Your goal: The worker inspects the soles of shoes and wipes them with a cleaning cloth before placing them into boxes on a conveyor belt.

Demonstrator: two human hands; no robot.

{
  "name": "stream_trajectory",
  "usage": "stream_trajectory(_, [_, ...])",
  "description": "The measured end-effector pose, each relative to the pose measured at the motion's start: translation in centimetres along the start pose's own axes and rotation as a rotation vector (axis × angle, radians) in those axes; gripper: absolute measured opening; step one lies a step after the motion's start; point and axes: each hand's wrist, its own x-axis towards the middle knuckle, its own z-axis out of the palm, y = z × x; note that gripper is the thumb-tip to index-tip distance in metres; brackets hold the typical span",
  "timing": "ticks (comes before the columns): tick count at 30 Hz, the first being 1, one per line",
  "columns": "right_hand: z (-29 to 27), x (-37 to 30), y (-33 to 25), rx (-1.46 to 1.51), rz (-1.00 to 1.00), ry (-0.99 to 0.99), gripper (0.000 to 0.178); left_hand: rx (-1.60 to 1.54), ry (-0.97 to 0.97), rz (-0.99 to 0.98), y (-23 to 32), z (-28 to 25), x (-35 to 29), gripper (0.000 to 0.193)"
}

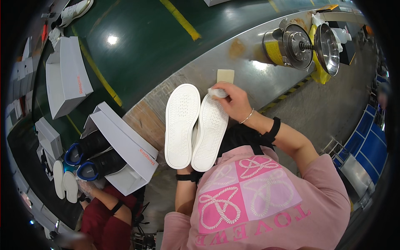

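Note:
A pair of shoes [182, 125] is held side by side, white patterned soles facing up. Under their heel end, my left hand [186, 170] supports them; its fingers are hidden behind the soles. My right hand [236, 102] pinches a crumpled white wad [218, 93] at the toe end of the right-hand sole. The shoe uppers are out of sight beneath. Just beyond that toe, a small beige square pad [225, 76] lies on the metal edge of the bench.
A metal pump can [287, 46] with a dish top stands at the far right. On the left, an open box [125, 146] sits by black shoes [98, 156]. A co-worker's gloved hand [86, 187] is near white soles [65, 182]. Another grey box [68, 79] rests on the green belt [137, 46].

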Motion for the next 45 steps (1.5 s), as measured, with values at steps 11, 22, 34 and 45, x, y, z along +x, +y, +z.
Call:
stream_trajectory(11, [0.4,2.0,0.0,-0.066,-0.173,-0.079,0.033,0.012,0.016,-0.048,0.0,0.3,1.9,0.046])
stream_trajectory(22, [0.8,2.5,0.2,-0.084,-0.13,-0.149,0.041,0.008,0.021,-0.087,-0.2,0.4,1.5,0.046])
stream_trajectory(34, [-1.1,0.2,0.6,0.059,0.098,-0.04,0.032,-0.001,0.039,-0.113,0.1,1.0,3.8,0.046])
stream_trajectory(45, [-2.4,-4.8,-2.1,0.047,-0.281,-0.431,0.042,-0.053,0.039,-0.115,-0.4,0.6,0.3,0.047])
